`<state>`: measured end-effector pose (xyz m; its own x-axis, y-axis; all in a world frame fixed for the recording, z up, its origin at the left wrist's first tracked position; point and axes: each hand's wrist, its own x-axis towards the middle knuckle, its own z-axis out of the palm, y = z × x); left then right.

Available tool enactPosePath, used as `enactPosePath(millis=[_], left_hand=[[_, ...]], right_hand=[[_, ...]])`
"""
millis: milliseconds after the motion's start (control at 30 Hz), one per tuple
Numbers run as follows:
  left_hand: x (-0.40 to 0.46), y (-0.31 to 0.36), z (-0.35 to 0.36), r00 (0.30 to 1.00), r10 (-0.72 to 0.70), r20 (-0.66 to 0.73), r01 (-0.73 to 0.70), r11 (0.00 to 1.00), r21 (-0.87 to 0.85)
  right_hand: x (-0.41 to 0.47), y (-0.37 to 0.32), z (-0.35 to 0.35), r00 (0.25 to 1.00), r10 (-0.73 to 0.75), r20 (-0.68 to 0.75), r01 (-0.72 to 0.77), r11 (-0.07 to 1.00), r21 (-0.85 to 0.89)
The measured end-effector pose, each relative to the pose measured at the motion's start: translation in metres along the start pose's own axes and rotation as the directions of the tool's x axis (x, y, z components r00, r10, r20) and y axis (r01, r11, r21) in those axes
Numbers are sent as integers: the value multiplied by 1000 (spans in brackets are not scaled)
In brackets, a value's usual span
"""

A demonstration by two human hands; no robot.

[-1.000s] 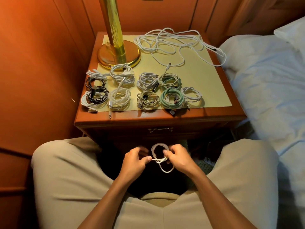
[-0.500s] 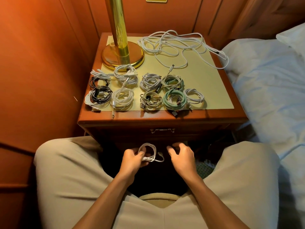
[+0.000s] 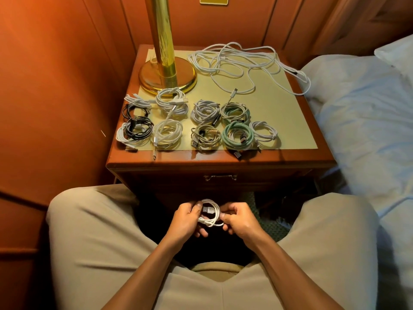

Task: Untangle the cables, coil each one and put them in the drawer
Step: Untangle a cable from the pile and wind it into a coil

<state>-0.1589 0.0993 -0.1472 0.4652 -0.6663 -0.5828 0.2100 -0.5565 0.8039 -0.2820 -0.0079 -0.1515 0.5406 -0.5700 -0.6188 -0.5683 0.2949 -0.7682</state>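
Small white cable coil [image 3: 210, 213] pinched between left hand [image 3: 187, 220] and right hand [image 3: 240, 219], low in front of the nightstand [image 3: 214, 163]. On its top, about ten finished coils [image 3: 196, 124]; behind them, one loose white tangle [image 3: 241, 63]. Drawer [image 3: 220, 177] apparently closed, nothing stowed yet.

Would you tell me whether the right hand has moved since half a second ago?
Yes. The right hand has come in leftward to pinch the small white coil held by the left hand, below the drawer handle.
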Motion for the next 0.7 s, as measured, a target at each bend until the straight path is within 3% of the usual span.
enactPosePath(millis=[267,367,467,567,700], left_hand=[[-5,8,-3,991,-12,132,15,1000,-26],[-6,11,-6,971,-54,232,86,988,-130],[-4,13,-7,952,-108,285,188,944,-270],[-4,14,-8,944,-96,315,202,924,-324],[-4,9,-8,947,-100,304,195,934,-300]], right_hand=[[2,0,-2,998,63,11,-63,996,59],[1,-3,-4,998,61,-2,-61,993,101],[2,-9,-8,1000,-4,-13,6,989,149],[-2,-11,-10,990,-124,69,112,982,154],[-2,-3,-7,942,-312,125,324,942,-88]])
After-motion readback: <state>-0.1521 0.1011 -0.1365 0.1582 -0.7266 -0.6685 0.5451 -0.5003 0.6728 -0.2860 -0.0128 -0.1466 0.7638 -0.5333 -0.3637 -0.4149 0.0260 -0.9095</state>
